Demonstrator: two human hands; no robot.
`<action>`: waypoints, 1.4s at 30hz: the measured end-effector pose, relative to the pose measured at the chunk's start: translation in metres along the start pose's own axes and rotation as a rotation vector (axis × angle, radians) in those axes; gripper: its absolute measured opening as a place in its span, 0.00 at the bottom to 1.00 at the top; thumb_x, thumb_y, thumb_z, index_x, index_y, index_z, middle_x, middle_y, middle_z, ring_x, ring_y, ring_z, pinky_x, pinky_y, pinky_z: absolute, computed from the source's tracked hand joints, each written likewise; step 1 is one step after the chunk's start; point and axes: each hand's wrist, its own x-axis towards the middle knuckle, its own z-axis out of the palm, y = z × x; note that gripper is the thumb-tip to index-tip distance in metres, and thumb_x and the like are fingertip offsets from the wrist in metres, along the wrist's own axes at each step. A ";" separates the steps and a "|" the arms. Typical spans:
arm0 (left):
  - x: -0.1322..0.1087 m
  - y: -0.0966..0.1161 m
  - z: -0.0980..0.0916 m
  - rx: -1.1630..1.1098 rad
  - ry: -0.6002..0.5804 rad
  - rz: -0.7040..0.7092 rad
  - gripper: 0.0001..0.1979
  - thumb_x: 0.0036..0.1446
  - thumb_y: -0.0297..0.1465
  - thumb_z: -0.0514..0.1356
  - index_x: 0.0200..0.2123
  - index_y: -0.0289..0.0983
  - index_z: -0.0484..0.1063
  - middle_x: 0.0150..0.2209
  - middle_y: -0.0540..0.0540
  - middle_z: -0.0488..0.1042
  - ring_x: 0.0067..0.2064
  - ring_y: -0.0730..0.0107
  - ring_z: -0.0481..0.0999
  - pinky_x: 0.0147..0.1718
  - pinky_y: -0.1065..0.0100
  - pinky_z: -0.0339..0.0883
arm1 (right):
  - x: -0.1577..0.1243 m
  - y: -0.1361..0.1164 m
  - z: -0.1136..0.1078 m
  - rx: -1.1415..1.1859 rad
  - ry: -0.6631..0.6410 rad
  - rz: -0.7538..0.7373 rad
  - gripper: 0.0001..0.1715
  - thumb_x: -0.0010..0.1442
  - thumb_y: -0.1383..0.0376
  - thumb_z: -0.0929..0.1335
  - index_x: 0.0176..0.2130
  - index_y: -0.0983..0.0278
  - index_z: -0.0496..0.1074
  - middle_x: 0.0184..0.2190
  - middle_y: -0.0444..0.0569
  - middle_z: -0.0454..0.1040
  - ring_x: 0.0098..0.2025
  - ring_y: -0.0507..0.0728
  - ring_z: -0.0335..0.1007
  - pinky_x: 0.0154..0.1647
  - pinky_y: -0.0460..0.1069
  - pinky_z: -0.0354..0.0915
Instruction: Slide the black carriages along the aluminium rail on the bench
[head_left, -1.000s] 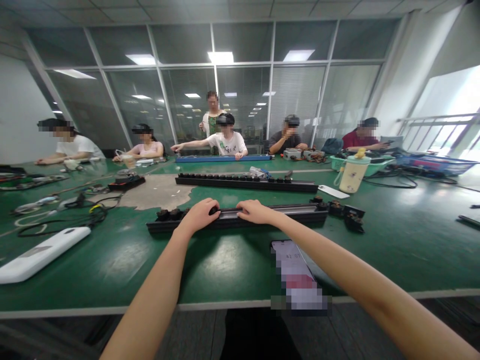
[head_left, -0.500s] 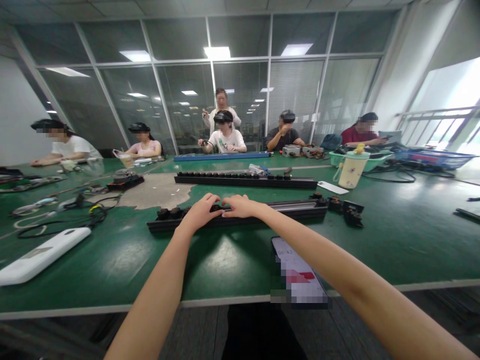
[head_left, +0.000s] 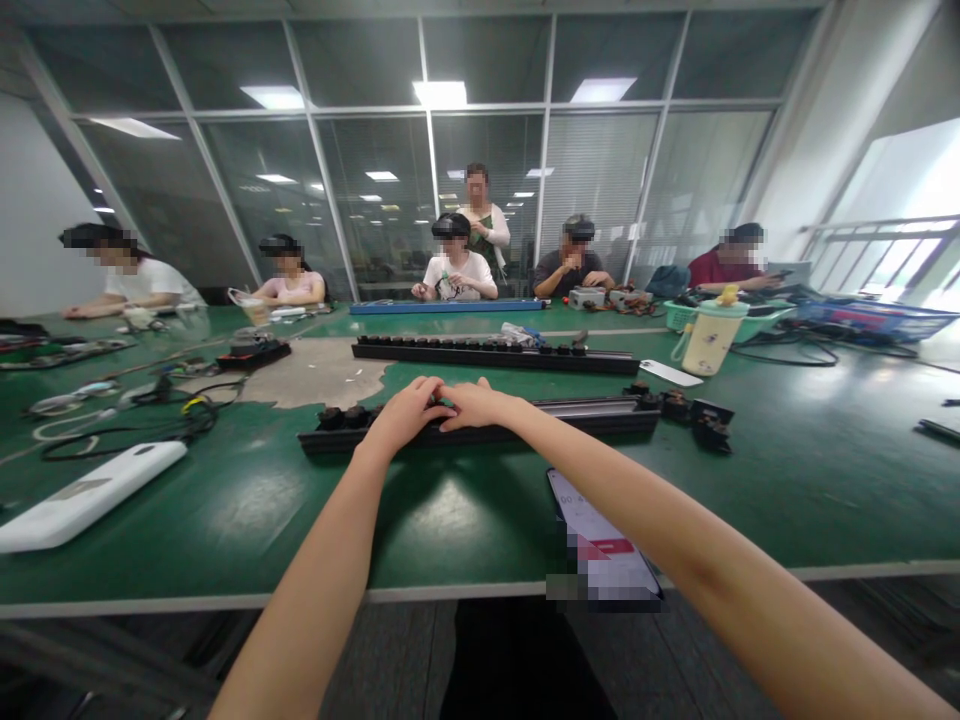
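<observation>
Two hands, the left hand and the right hand, come together over a long black rail, which lies roughly in line with the near edge of the green tabletop and set back from it. Both have bent fingers, their tips close together left of the rail's middle; whether either grasps a part cannot be told, since the fingers hide that spot. Small black blocks sit in the rail's left end, and loose black pieces lie just past its right end. A phone lies at the tabletop's near edge. A second black rail lies farther back, and a blue bar lies near the far edge.
</observation>
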 end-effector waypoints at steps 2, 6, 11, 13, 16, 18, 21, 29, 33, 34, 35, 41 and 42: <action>0.001 -0.001 0.000 0.004 0.014 0.006 0.15 0.63 0.39 0.63 0.50 0.40 0.70 0.48 0.43 0.71 0.45 0.57 0.76 0.50 0.56 0.72 | 0.003 -0.002 0.001 -0.008 0.007 0.001 0.28 0.64 0.53 0.72 0.58 0.60 0.66 0.61 0.59 0.73 0.63 0.70 0.68 0.59 0.65 0.60; 0.002 -0.007 -0.001 0.061 0.070 0.043 0.11 0.66 0.40 0.59 0.46 0.39 0.71 0.47 0.42 0.71 0.47 0.57 0.75 0.51 0.56 0.71 | 0.007 -0.007 0.000 -0.028 0.019 0.015 0.24 0.68 0.53 0.68 0.57 0.61 0.66 0.60 0.60 0.75 0.62 0.70 0.69 0.58 0.66 0.61; 0.000 -0.016 -0.010 0.144 0.122 0.011 0.13 0.68 0.43 0.58 0.40 0.39 0.73 0.44 0.44 0.71 0.45 0.59 0.74 0.49 0.58 0.70 | 0.008 -0.015 -0.007 -0.044 0.008 0.024 0.17 0.70 0.55 0.64 0.54 0.60 0.69 0.58 0.58 0.76 0.61 0.68 0.70 0.58 0.64 0.60; -0.002 -0.019 -0.014 0.174 0.120 -0.025 0.15 0.68 0.44 0.57 0.38 0.39 0.73 0.42 0.44 0.71 0.42 0.60 0.74 0.47 0.59 0.70 | 0.008 -0.017 -0.009 -0.059 -0.008 0.034 0.17 0.70 0.54 0.65 0.52 0.61 0.70 0.58 0.58 0.76 0.61 0.68 0.70 0.58 0.64 0.60; -0.005 -0.022 -0.018 0.246 0.143 -0.077 0.15 0.69 0.44 0.55 0.38 0.39 0.72 0.42 0.43 0.71 0.42 0.60 0.73 0.47 0.59 0.69 | 0.009 -0.018 -0.010 -0.079 -0.015 0.046 0.19 0.70 0.54 0.65 0.54 0.62 0.70 0.58 0.58 0.76 0.61 0.67 0.69 0.58 0.63 0.60; -0.007 -0.022 -0.019 0.295 0.151 -0.122 0.15 0.69 0.44 0.56 0.38 0.39 0.72 0.41 0.43 0.71 0.43 0.58 0.73 0.46 0.59 0.68 | 0.009 -0.018 -0.010 -0.085 -0.016 0.044 0.19 0.70 0.55 0.65 0.56 0.61 0.70 0.59 0.58 0.75 0.61 0.67 0.69 0.57 0.62 0.60; -0.008 -0.020 -0.020 0.333 0.124 -0.189 0.16 0.67 0.46 0.58 0.38 0.39 0.71 0.41 0.43 0.72 0.44 0.57 0.74 0.44 0.61 0.68 | 0.010 -0.018 -0.009 -0.081 -0.024 0.036 0.19 0.70 0.56 0.65 0.56 0.61 0.71 0.58 0.58 0.76 0.61 0.67 0.69 0.57 0.62 0.60; -0.007 -0.006 -0.022 0.499 0.078 -0.351 0.17 0.65 0.47 0.60 0.38 0.39 0.73 0.41 0.40 0.74 0.45 0.54 0.76 0.44 0.60 0.67 | 0.014 -0.014 -0.006 -0.032 -0.011 0.044 0.18 0.68 0.56 0.67 0.54 0.60 0.72 0.56 0.56 0.77 0.60 0.67 0.70 0.56 0.62 0.60; -0.008 -0.005 -0.024 0.520 0.049 -0.386 0.17 0.65 0.47 0.60 0.37 0.39 0.74 0.43 0.39 0.76 0.45 0.53 0.76 0.44 0.60 0.67 | 0.013 -0.014 -0.007 -0.023 -0.012 0.042 0.18 0.67 0.57 0.67 0.54 0.61 0.72 0.56 0.55 0.77 0.60 0.66 0.71 0.56 0.61 0.60; -0.008 -0.005 -0.025 0.529 0.041 -0.395 0.17 0.65 0.47 0.59 0.36 0.39 0.75 0.43 0.39 0.76 0.45 0.52 0.77 0.44 0.60 0.67 | 0.012 -0.014 -0.007 -0.024 -0.013 0.041 0.18 0.67 0.57 0.67 0.54 0.61 0.72 0.56 0.55 0.77 0.60 0.66 0.70 0.56 0.60 0.60; -0.008 -0.004 -0.026 0.540 0.033 -0.406 0.18 0.65 0.48 0.58 0.35 0.39 0.75 0.43 0.38 0.77 0.46 0.52 0.77 0.44 0.59 0.67 | 0.012 -0.015 -0.008 -0.027 -0.013 0.040 0.18 0.68 0.57 0.67 0.54 0.61 0.72 0.56 0.55 0.77 0.59 0.66 0.71 0.56 0.61 0.60; -0.010 0.006 -0.032 0.579 0.000 -0.452 0.21 0.65 0.48 0.56 0.33 0.39 0.78 0.43 0.38 0.80 0.47 0.49 0.77 0.47 0.55 0.65 | 0.011 -0.019 -0.007 -0.087 -0.004 0.038 0.17 0.68 0.59 0.65 0.53 0.62 0.72 0.56 0.59 0.77 0.59 0.68 0.71 0.56 0.62 0.59; -0.010 0.007 -0.032 0.580 -0.004 -0.455 0.20 0.65 0.47 0.56 0.33 0.39 0.78 0.43 0.38 0.80 0.48 0.48 0.78 0.47 0.55 0.65 | 0.011 -0.019 -0.007 -0.093 -0.005 0.039 0.17 0.68 0.59 0.65 0.53 0.62 0.73 0.55 0.60 0.77 0.59 0.68 0.71 0.56 0.62 0.58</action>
